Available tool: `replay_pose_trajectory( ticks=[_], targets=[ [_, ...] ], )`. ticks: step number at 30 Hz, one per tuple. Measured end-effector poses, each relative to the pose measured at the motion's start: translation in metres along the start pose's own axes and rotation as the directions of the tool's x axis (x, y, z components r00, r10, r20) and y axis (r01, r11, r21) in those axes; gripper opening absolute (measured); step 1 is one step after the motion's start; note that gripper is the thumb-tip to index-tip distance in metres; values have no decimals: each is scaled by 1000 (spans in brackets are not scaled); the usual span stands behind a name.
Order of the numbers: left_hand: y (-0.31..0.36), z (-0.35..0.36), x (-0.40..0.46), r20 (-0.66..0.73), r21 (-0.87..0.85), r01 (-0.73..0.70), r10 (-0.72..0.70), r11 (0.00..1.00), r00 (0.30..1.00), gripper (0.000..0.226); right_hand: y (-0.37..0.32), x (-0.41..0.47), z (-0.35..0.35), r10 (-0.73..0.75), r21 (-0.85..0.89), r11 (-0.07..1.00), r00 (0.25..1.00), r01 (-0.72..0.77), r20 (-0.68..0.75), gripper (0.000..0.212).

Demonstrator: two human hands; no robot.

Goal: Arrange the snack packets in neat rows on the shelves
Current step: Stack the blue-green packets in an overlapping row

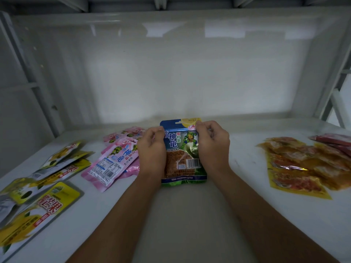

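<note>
A blue and green snack packet (182, 149) with a turtle picture lies in the middle of the white shelf (190, 215). My left hand (152, 149) grips its left edge with curled fingers. My right hand (212, 145) grips its right edge, thumb pinching near the top corner. Pink packets (112, 160) lie in a loose pile just left of my left hand. Yellow and grey packets (41, 186) are spread along the left side. Orange-yellow packets (296, 164) lie overlapping at the right, with red packets (336, 141) behind them.
The shelf's white back wall (180, 73) rises close behind the packets. Grey metal uprights (28, 73) stand at the left and right ends. Another shelf's underside spans the top of the view.
</note>
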State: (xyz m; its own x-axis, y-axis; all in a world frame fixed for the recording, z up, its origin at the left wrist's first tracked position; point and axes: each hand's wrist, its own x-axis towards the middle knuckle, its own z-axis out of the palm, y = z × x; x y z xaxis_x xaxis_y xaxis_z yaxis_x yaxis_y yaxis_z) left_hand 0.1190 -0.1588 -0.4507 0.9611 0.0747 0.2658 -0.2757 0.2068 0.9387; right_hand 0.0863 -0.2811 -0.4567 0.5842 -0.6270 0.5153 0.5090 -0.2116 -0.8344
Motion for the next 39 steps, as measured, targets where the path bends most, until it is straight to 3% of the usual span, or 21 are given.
replay_pose_trajectory(
  ticks=[5, 12, 15, 19, 21, 23, 29, 35, 39],
  targets=[
    [2, 0, -3, 19, -12, 37, -37, 999, 999, 26, -2, 0, 3, 13, 21, 1000, 995, -15, 100, 51],
    [-3, -2, -3, 32, 144, -123, 120, 982, 992, 13, -3, -1, 0, 59, 24, 998, 980, -65, 190, 36],
    [0, -2, -5, 48, 97, -72, 67, 993, 997, 13, -5, -1, -1, 77, 45, 995, 981, -87, 179, 36],
    [7, 2, -8, 97, -101, 120, -110, 988, 989, 15, -4, 1, 1, 87, 95, 989, 975, -109, 207, 37],
    [10, 2, -9, 113, -137, 156, -141, 978, 984, 14, -5, 1, 1, 94, 93, 989, 967, -119, 239, 46],
    [11, 2, -11, 129, -143, 153, -135, 978, 982, 16, -6, 0, 0, 82, 86, 991, 964, -107, 254, 41],
    [6, 1, -9, 147, -5, 63, -62, 998, 987, 22, -7, 0, -4, 87, 14, 996, 970, -93, 227, 24],
    [7, 2, -11, 208, -67, 123, -107, 990, 972, 28, -7, 2, -1, 133, 24, 990, 972, -140, 191, 36],
    [7, 1, -12, 246, 23, 82, -85, 996, 965, 24, -9, 3, -2, 167, 80, 981, 976, -179, 143, 41]
  ],
)
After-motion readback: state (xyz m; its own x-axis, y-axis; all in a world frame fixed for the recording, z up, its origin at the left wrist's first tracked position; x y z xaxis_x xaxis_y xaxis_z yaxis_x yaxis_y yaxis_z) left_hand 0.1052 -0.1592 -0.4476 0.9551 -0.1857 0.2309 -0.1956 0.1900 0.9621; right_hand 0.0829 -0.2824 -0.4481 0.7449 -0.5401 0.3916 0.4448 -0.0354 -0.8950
